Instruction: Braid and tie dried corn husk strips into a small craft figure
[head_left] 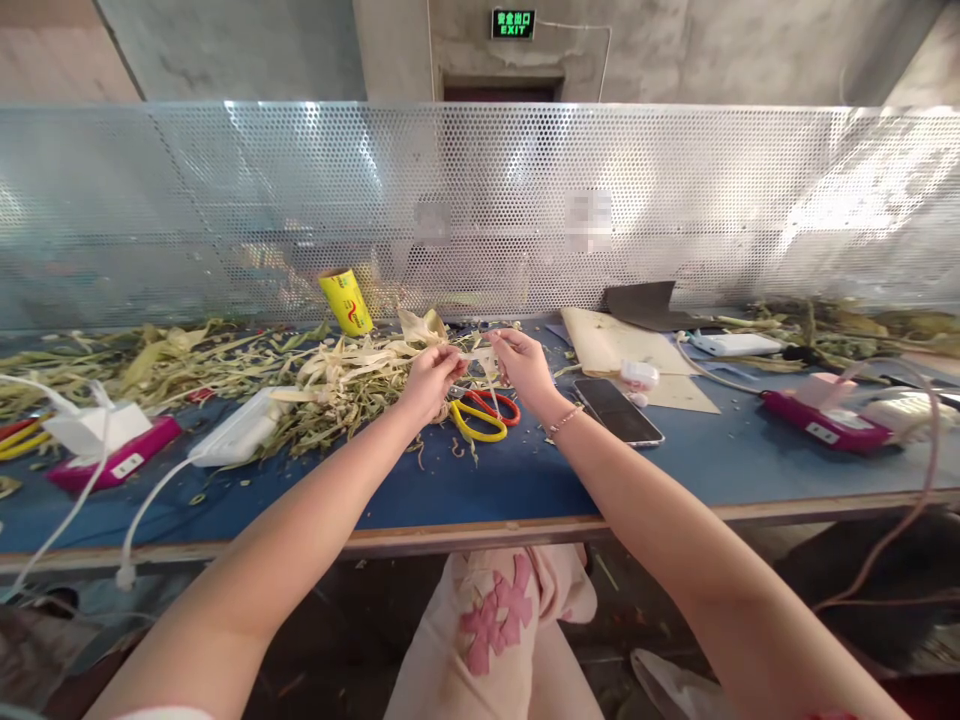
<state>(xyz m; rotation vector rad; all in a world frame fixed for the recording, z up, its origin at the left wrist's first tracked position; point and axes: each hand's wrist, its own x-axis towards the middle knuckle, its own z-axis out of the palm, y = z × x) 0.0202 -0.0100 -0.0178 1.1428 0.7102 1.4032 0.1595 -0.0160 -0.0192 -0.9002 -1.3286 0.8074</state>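
Fingertips pinched, my left hand (433, 380) grips one end of a thin, pale, whitish strip (478, 356) that looks like a piece of dry husk. My right hand (523, 366) is closed on the strip's other side, and a narrow end hangs down by its fingers. Both hands are above the blue table (465, 495). Just under them lie scissors (480, 430) with one yellow and one red handle loop. A heap of dried, pale green and straw-coloured husks or leaves (337, 385) spreads left of my left hand.
A yellow printed tube (346, 302) stands behind the heap. At right are a phone (621, 410), a white earbud case (639, 376) and beige sheets (626, 345). Magenta power strips (112, 460) with cables lie at both sides. A perforated metal screen (480, 200) closes the back.
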